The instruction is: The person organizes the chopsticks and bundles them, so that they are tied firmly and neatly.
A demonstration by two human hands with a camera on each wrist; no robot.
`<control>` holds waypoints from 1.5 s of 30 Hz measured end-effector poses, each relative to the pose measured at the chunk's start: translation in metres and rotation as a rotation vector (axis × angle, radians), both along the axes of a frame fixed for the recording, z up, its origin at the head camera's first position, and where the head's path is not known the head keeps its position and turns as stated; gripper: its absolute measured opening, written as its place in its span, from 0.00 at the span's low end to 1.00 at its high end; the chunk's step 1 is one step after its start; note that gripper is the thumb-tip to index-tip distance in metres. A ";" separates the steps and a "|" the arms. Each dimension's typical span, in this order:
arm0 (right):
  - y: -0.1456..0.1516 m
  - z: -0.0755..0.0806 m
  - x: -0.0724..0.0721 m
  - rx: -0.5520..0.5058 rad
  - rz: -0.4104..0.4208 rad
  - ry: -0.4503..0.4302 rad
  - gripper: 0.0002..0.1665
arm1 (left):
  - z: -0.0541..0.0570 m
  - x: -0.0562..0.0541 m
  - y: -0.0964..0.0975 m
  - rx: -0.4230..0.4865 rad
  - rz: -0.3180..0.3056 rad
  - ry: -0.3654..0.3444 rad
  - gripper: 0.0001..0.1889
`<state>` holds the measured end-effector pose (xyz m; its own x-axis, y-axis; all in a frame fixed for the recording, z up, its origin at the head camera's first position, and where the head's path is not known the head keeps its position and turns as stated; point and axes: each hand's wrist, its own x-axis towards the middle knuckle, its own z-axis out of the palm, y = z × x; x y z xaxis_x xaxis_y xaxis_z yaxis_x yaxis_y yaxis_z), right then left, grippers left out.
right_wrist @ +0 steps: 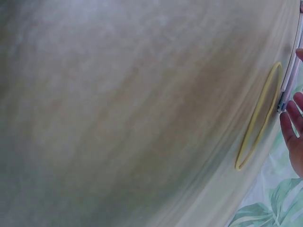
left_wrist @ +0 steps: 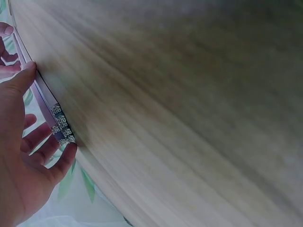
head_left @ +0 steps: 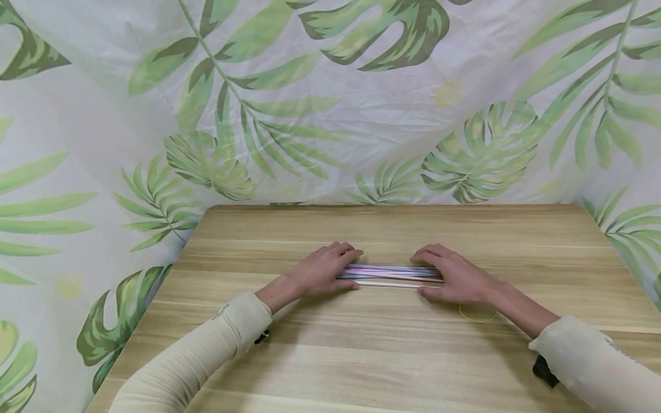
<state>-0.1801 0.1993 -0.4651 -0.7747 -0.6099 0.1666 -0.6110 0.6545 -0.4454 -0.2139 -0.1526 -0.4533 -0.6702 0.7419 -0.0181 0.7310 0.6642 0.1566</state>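
A bundle of slim pastel sticks (head_left: 387, 271), lilac, pink and blue, lies crosswise on the wooden table. One white stick (head_left: 389, 284) lies slightly apart on the near side. Over the left ends arches my left hand (head_left: 322, 269), thumb on the near side and loosely spread fingers on the far side. Its thumb and little finger touch the sticks in the left wrist view, where several sparkly silver ends (left_wrist: 63, 125) show. My right hand (head_left: 462, 275) spans the right ends likewise, its thumb by the white stick. The palms partly hide both ends.
A yellow rubber band (head_left: 477, 320) lies on the table beneath my right wrist; the right wrist view shows it as a long loop (right_wrist: 246, 142). Behind the wooden table (head_left: 361, 355) hangs a leaf-patterned cloth (head_left: 387, 115).
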 end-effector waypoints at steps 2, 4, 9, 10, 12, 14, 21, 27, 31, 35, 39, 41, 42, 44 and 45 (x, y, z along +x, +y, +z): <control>0.000 -0.002 0.000 -0.011 0.007 0.000 0.32 | 0.000 0.000 0.000 0.000 -0.005 0.005 0.40; 0.000 -0.003 0.000 -0.025 0.010 -0.003 0.31 | -0.001 -0.001 0.000 0.002 -0.008 0.011 0.40; 0.001 -0.006 -0.001 -0.051 0.008 -0.015 0.30 | -0.002 -0.002 -0.001 0.006 -0.011 0.015 0.38; 0.001 -0.006 -0.002 -0.053 0.006 -0.019 0.30 | -0.002 -0.002 -0.001 0.007 -0.011 0.013 0.38; 0.001 -0.006 -0.002 -0.056 0.003 -0.030 0.29 | -0.003 -0.001 0.000 0.014 -0.012 0.006 0.36; 0.001 -0.007 -0.003 -0.053 0.001 -0.038 0.28 | -0.004 -0.001 0.000 0.027 -0.015 -0.007 0.34; 0.001 -0.007 -0.003 -0.062 0.010 -0.059 0.22 | -0.005 0.001 0.001 0.095 -0.025 -0.044 0.25; 0.000 -0.006 -0.002 -0.089 0.021 -0.105 0.21 | -0.007 0.003 0.001 0.115 -0.012 -0.057 0.22; 0.000 -0.005 -0.002 -0.095 0.022 -0.124 0.20 | -0.008 0.003 0.001 0.127 -0.004 -0.073 0.22; 0.000 -0.005 -0.001 -0.104 0.025 -0.138 0.19 | -0.009 0.002 0.002 0.146 0.007 -0.109 0.22; -0.001 -0.004 -0.001 -0.115 0.032 -0.133 0.18 | -0.010 0.002 0.003 0.165 0.028 -0.134 0.21; -0.001 -0.004 -0.001 -0.119 0.031 -0.133 0.18 | -0.009 0.002 0.004 0.179 0.028 -0.141 0.20; -0.001 -0.004 -0.001 -0.123 0.031 -0.130 0.17 | -0.009 0.003 0.004 0.185 0.025 -0.144 0.19; -0.001 -0.005 -0.001 -0.127 0.031 -0.129 0.16 | -0.008 0.004 0.004 0.196 0.020 -0.152 0.17; -0.001 -0.005 -0.001 -0.129 0.033 -0.126 0.15 | -0.008 0.004 0.004 0.197 0.020 -0.155 0.16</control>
<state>-0.1811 0.1984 -0.4700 -0.7745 -0.6150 0.1477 -0.5650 0.5678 -0.5986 -0.2095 -0.1483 -0.4618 -0.6852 0.7281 0.0218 0.6754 0.6238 0.3933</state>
